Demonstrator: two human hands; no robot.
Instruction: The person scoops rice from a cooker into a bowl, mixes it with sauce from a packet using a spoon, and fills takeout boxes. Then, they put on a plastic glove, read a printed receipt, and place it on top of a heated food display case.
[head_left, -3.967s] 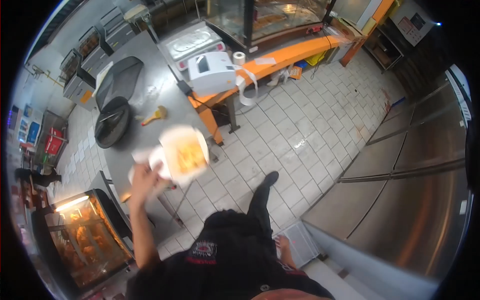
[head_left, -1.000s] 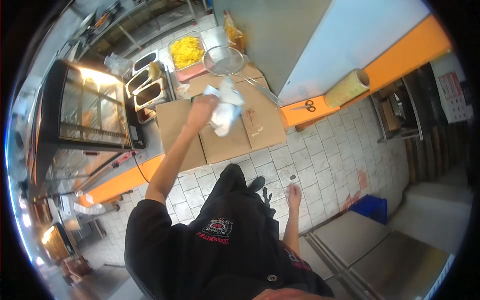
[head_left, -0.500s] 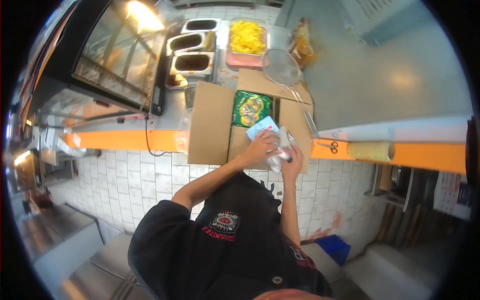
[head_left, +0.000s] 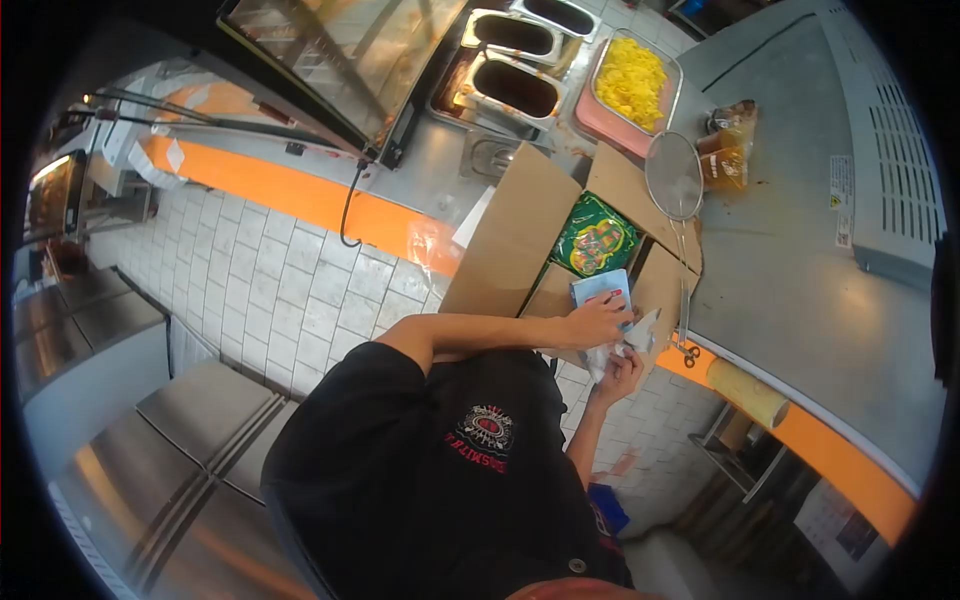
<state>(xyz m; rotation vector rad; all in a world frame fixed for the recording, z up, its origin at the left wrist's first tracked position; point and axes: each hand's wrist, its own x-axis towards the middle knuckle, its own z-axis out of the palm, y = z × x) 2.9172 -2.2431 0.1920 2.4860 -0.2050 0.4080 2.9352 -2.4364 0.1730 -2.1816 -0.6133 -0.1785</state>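
An open cardboard box [head_left: 507,232] sits at the counter's edge with a green printed packet [head_left: 594,236] inside. Above its near flap, my left hand [head_left: 598,320] has its fingers closed over a light blue packet [head_left: 603,286]. Just below and to the right, my right hand [head_left: 622,372] pinches a crumpled white wrapper [head_left: 643,332]. The two hands are close together, and the wrapper lies between them. My fingers hide part of both items, so I cannot tell whether the blue packet and the wrapper are joined.
A long-handled strainer [head_left: 675,178] lies over the box's right flap, with scissors [head_left: 690,355] by its handle. Behind stand metal sauce containers [head_left: 512,90] and a tray of yellow food [head_left: 630,82]. A glass display cabinet [head_left: 345,70] is at left, a paper roll [head_left: 748,393] at right.
My view has turned, so the box and counter appear further right and tilted. Both hands stay at the blue packet and white wrapper, with the right hand now closer below the left.
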